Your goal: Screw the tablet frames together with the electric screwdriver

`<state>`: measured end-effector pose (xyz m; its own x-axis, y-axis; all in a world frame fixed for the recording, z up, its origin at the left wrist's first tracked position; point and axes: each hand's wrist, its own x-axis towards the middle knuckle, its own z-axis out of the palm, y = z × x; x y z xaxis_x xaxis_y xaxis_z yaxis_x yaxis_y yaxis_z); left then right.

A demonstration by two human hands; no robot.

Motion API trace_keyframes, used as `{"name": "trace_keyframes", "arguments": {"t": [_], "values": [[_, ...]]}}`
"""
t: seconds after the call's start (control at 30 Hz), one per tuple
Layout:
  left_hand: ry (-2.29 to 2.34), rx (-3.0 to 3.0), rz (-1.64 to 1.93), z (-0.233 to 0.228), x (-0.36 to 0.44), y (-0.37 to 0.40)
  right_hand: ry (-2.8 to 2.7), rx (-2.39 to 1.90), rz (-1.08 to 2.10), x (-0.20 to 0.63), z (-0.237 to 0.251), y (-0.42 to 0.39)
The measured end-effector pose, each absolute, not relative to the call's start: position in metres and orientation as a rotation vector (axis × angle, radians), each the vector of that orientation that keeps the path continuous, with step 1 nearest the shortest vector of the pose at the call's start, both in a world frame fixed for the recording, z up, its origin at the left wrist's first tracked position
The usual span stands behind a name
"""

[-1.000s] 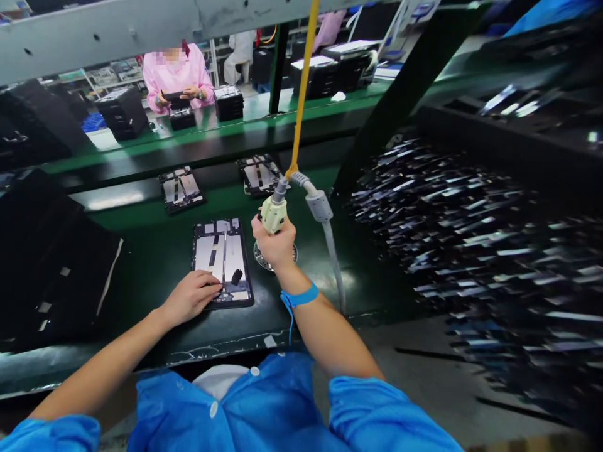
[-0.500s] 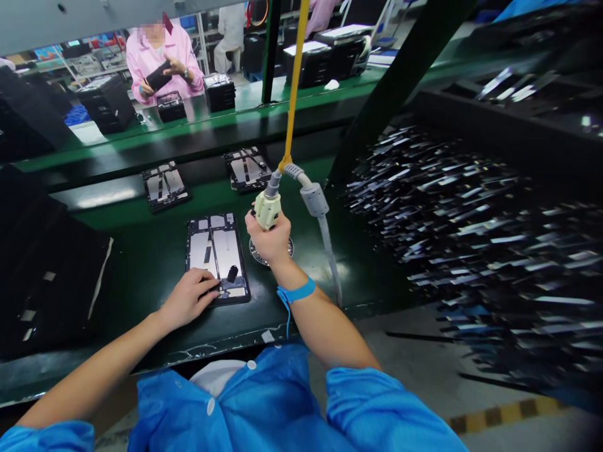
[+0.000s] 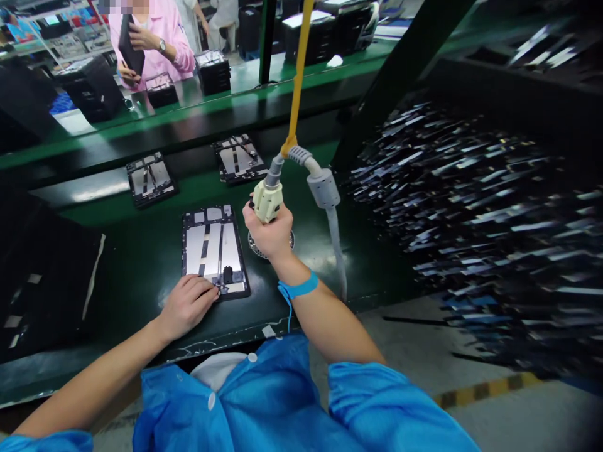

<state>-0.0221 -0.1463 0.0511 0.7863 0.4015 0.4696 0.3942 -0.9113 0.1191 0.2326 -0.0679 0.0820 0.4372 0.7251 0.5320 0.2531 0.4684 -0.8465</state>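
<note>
Head view, workbench. Right hand [image 3: 269,233]: closing in a full fist around the cream driver [image 3: 266,199], which is hanging upright from a yellow cord [image 3: 298,81]; a grey cable [image 3: 330,213] is looping off the driver's top and dropping to the right. A blue wrist strap [image 3: 298,289] is circling the right wrist. A round dish [image 3: 288,242] is lying on the belt directly under this hand, mostly hidden by it.

Left hand [image 3: 186,304]: lying loosely curled, holding nothing, fingertips pressing on the near left corner of the tablet [image 3: 213,248]. The tablet is lying flat, back open, on the green belt [image 3: 141,251] just left of the driver. A small dark part [image 3: 228,274] is standing on its near end, beside the left fingertips.

Two more tablets [image 3: 149,177] [image 3: 239,158] are lying farther back on the belt, well apart from the hands. A co-worker [image 3: 151,37] in pink is holding a dark panel across the line. Blurred racks [image 3: 471,207] are filling the right side.
</note>
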Motion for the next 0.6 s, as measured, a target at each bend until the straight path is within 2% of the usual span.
{"name": "trace_keyframes", "arguments": {"t": [0.27, 0.6], "values": [[1.049, 2.85, 0.852, 0.033, -0.019, -0.162, -1.126, -1.095, 0.413, 0.233, 0.077, -0.068], [1.068, 2.803, 0.746, 0.038, -0.014, -0.163, -1.125, -1.109, 0.432, 0.235, 0.072, -0.068]]}}
